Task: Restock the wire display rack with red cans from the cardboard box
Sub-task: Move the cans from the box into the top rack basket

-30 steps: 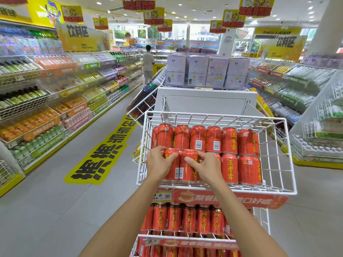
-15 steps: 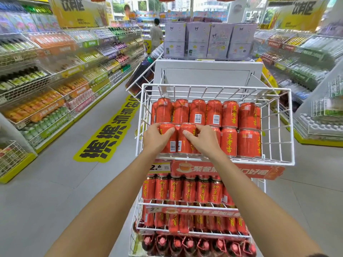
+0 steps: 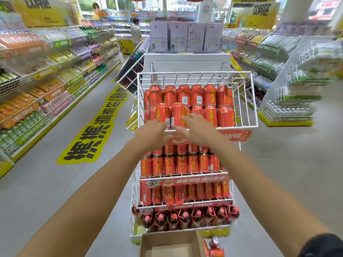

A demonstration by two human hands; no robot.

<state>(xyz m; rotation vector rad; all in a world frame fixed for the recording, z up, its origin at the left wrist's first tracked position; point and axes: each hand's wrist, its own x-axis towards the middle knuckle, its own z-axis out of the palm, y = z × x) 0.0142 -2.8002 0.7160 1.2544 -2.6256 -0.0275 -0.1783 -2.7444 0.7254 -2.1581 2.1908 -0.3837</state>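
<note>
The white wire display rack (image 3: pixel 248 101) stands straight ahead, its top basket holding two rows of red cans (image 3: pixel 209 95). Two front cans (image 3: pixel 177 113) stand at the left of the front row, just beyond my fingers. My left hand (image 3: pixel 151 133) and my right hand (image 3: pixel 197 129) hover at the basket's front edge, fingers spread, holding nothing. Lower tiers hold more red cans (image 3: pixel 187 163) and red-capped bottles (image 3: pixel 185 217). The cardboard box (image 3: pixel 168 240) sits open on the floor at the rack's foot, with red cans (image 3: pixel 213 249) beside it.
Drink shelves (image 3: pixel 46 86) line the aisle on the left and more racks (image 3: pixel 297 89) stand on the right. A yellow floor sticker (image 3: pixel 92 130) lies left of the rack. A person (image 3: pixel 136 33) stands far down the aisle. Purple cartons (image 3: pixel 185 37) sit behind the rack.
Both hands have let go of the two front cans and drawn back to the basket's edge. My view has tilted down, so the cardboard box now shows.
</note>
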